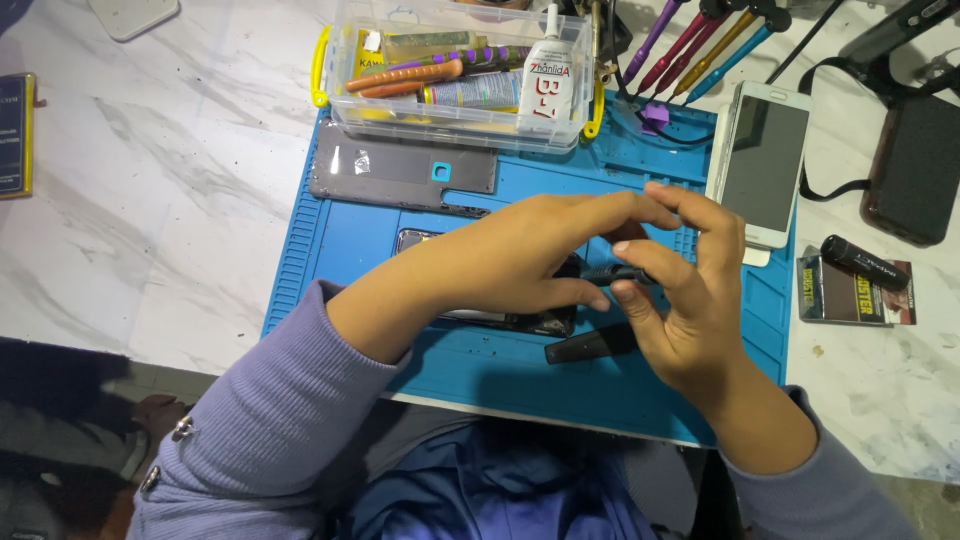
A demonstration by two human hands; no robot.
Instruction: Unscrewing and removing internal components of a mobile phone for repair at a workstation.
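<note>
Marble tabletop [150, 200], blue mat [340, 240] under my hands.
Both hands, left [520, 265] and right [680, 300], pinch a small black tool [612, 273], probably a blade; slipping toward six o'clock could scratch the phone [520, 320].

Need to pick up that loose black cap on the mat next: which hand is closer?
Right, probably. The black cap lies on the blue mat just beside the right hand, whose fingers pinch a small black tool. The left hand rests over the opened phone.
</note>
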